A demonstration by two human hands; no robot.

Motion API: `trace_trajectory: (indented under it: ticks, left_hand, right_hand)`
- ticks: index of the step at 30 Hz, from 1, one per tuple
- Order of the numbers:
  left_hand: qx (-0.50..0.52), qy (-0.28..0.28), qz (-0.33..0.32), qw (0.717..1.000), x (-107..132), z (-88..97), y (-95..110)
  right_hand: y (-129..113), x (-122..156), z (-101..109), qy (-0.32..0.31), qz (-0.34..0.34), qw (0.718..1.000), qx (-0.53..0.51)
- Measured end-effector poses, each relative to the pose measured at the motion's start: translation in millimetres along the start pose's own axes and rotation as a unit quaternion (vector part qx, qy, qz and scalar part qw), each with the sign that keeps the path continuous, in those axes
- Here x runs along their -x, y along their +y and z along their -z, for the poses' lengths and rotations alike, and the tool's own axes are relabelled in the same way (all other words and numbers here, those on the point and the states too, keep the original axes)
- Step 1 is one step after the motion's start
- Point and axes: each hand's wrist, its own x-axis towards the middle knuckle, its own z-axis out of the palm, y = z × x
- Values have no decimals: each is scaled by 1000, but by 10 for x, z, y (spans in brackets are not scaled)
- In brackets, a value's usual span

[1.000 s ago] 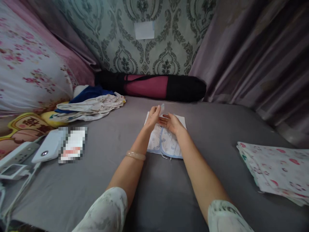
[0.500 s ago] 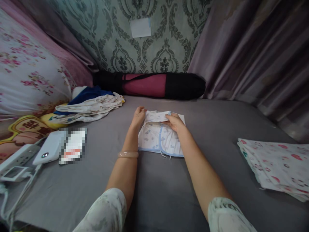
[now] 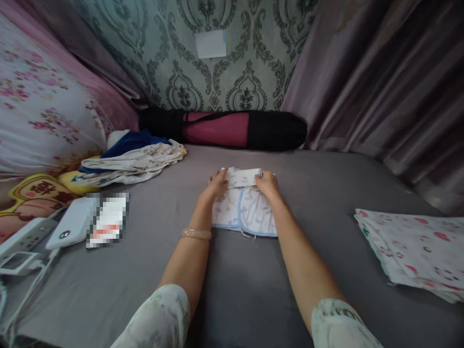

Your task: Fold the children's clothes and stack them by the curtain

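A small white baby garment [image 3: 244,208] with pale blue trim lies flat on the grey sheet [image 3: 235,280] in the middle of the bed. Its far part is folded over into a narrow band. My left hand [image 3: 217,185] rests on the left end of that band, fingers laid flat on the cloth. My right hand [image 3: 267,183] presses the right end, fingers curled over the fold. A pale bangle sits on my left wrist.
A folded floral cloth [image 3: 413,251] lies at the right. A pile of clothes [image 3: 132,162] sits at the left, with a power bank [image 3: 70,227], a power strip [image 3: 21,239] and cables nearer. A black and red roll bag [image 3: 224,128] lies against the wall.
My hands had met above the garment's far edge; they then drew that edge toward me and now press the folded band flat on the cloth.
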Motion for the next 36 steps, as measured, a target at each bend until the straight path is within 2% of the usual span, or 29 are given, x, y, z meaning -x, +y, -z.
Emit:
trace_trajectory:
  ticks: [3, 9, 15, 18, 20, 25, 29, 32, 36]
  left_hand:
    - [-36, -26, 11, 999, 22, 2, 29]
    - [-74, -41, 52, 995, 9, -23, 62]
    - [-78, -17, 34, 996, 20, -21, 58]
    - [-82, 24, -2, 996, 16, -6, 134]
    - [-82, 45, -43, 995, 2, -21, 235]
    - [-54, 34, -136, 989, -55, -213, 493]
    - [-58, 34, -126, 990, -77, -354, 486]
    - [-93, 47, -101, 989, -72, -379, 392]
    - [-118, 50, -99, 987, -49, -377, 285]
  right_hand:
    - [-39, 87, 51, -2, -12, 998, 54]
    - [-85, 202, 106, 1, -19, 996, 82]
    - [-75, 209, 136, 4, -16, 995, 95]
    - [-123, 227, 133, 38, 22, 994, 104]
    - [-166, 242, 98, 43, 76, 990, 111]
    - [-214, 285, -81, -50, 221, 963, 149]
    - [-189, 315, -204, -105, 238, 949, 178]
    - [-171, 323, -250, -106, 236, 950, 177]
    - [-144, 293, -254, -103, 233, 954, 157]
